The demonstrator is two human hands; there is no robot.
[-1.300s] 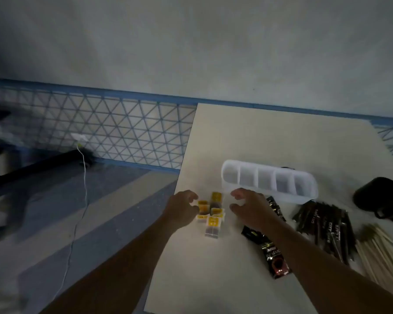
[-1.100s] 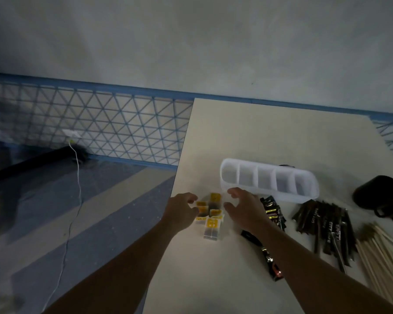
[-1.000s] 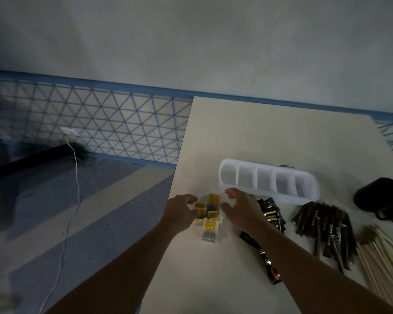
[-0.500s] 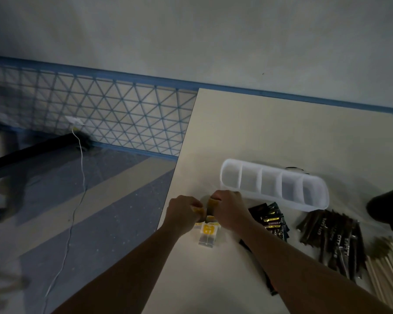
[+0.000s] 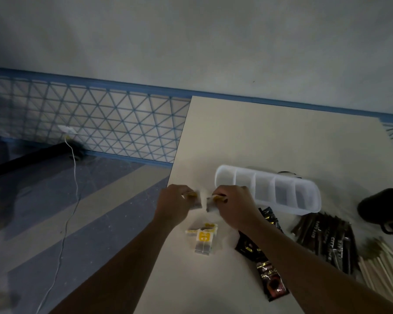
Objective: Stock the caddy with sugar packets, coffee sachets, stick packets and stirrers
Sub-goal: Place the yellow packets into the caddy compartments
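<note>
Since half a second ago the two hands have come up off the pile and drawn slightly apart. The left grip now pinches one small yellow-tagged packet, and the right grip pinches a second packet. Both packets hang just above the bench, close together but not touching, at centre frame.

The rest of the pile lies on the bench just below the hands (a few packets overlapping, I can't count them). The white caddy sits right of centre, its near left corner partly behind the right grip's knuckles. Its row of compartments runs off to the right.

Below the caddy lie the black coffee sachets, partly under my right forearm. The dark stick packets are to their right, and the pale stirrers are at the lower right edge. A black mug stands at the right edge.
</note>
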